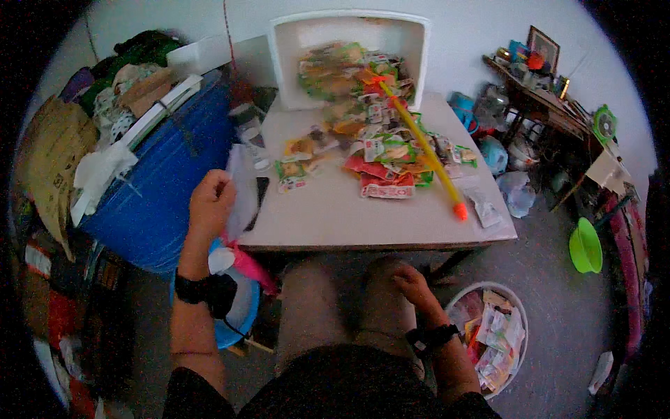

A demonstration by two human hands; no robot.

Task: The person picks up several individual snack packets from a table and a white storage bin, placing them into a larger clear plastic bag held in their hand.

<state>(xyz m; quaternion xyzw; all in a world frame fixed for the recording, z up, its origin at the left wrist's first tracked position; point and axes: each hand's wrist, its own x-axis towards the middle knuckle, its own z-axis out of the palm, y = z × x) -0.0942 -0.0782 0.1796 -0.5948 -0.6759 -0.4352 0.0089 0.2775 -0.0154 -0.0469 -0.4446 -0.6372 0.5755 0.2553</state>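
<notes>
My left hand point(212, 201) is raised beside the left edge of a white table point(309, 220), its fingers curled at a translucent plastic bag point(241, 183); whether it grips the bag is unclear. My right hand point(411, 283) rests near my right knee, fingers bent, and nothing shows in it. Small food packets point(387, 152) are heaped on the table and spill from a white foam box point(276, 63) lying on its side. A yellow stick with orange ends point(426, 146) lies across the packets. A black strip point(257, 204) lies near the table's left edge.
A round bin point(525, 314) holding packets stands on the floor at the right. A blue basin point(254, 309) is below my left hand. A large blue container point(157, 209) borders the table's left side. A green basin point(585, 246) and a cluttered shelf point(555, 105) are at the right.
</notes>
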